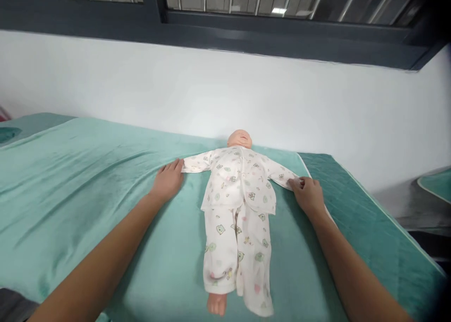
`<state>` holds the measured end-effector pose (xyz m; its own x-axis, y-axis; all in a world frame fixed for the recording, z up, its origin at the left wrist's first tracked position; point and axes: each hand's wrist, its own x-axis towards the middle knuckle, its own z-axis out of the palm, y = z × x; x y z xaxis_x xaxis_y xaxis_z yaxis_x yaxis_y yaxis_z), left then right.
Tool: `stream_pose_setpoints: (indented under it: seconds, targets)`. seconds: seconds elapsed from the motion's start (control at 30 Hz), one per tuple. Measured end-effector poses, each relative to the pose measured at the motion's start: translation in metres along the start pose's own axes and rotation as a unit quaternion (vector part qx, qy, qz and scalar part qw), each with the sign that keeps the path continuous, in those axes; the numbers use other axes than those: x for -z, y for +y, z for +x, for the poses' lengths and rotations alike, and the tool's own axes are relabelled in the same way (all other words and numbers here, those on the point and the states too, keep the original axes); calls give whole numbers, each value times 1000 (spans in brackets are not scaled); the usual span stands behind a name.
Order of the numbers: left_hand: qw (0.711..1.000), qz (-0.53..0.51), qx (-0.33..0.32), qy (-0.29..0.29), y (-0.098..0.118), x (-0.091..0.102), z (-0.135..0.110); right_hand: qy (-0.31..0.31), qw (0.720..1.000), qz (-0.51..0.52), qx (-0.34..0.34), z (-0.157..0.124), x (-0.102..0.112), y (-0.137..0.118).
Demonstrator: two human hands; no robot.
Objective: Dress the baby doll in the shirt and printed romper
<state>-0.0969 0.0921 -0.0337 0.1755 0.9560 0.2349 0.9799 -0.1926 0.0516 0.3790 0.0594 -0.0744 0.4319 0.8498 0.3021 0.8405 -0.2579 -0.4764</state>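
A baby doll point(239, 138) lies on its back on a teal blanket point(88, 185), head towards the wall. It wears a white printed top point(241, 181) and matching trousers point(239, 251); one bare foot point(216, 304) shows at the bottom. My left hand point(168, 180) lies flat on the blanket with fingers stretched out, its fingertips touching the end of the doll's sleeve on that side. My right hand point(309, 193) has its fingers curled at the end of the other sleeve point(282, 175), pinching the cuff.
The blanket covers a bed or table that stands against a white wall point(225, 96) below a dark-framed window point(282, 26). The bed's right edge point(384, 214) drops off to a dark floor. Another teal-covered surface point(435, 183) shows at far right.
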Motion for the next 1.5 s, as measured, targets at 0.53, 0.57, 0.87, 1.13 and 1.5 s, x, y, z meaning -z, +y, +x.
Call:
stream_pose_setpoints:
  seconds: [0.53,0.57,0.87,1.13,1.5]
  targets:
    - [986,-106,-68,113,26,13,-50,11,998,32,-51,12,45,31]
    - [982,-135,-80,101,35,14,-61,26,998,28,-52,8,49,30]
    - [974,-220,-53,2,87,16,-100,-137,965,164,154,-137,39,-69]
    - [961,-258,-14,93,88,18,-97,-90,982,148,80,-128,49,-89]
    - [947,-281,-144,-56,102,35,-192,-169,934,152,276,-213,92,-85]
